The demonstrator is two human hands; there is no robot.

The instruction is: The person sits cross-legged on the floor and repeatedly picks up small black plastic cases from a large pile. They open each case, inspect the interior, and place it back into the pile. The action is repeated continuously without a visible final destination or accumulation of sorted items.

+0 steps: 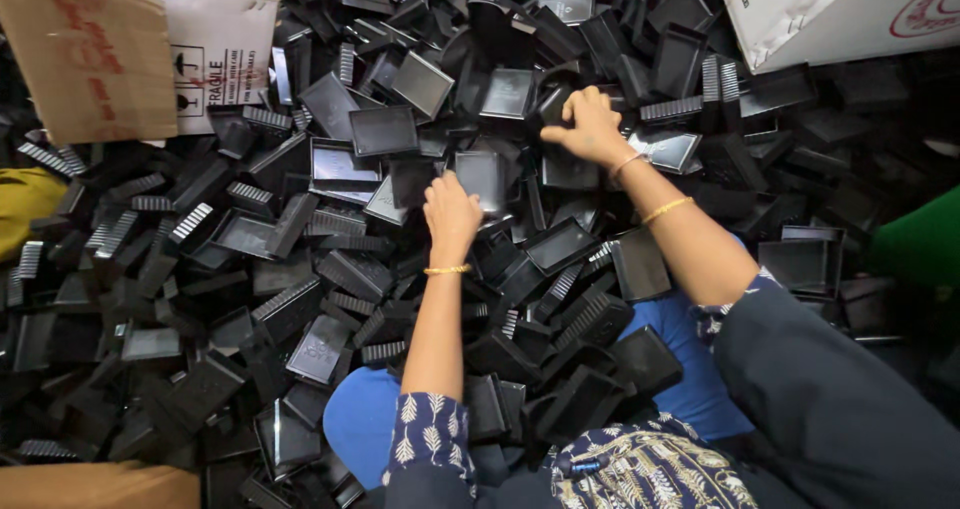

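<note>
The left hand point(450, 212) rests on a heap of black square plastic caps point(300, 269), fingers curled around one cap point(480, 179). The right hand point(590, 127) reaches farther in, fingers bent onto another cap point(552, 104); whether they grip it cannot be told.

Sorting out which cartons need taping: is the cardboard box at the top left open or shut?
Open. The cardboard box has a brown flap folded outward over the black plastic parts.
</note>
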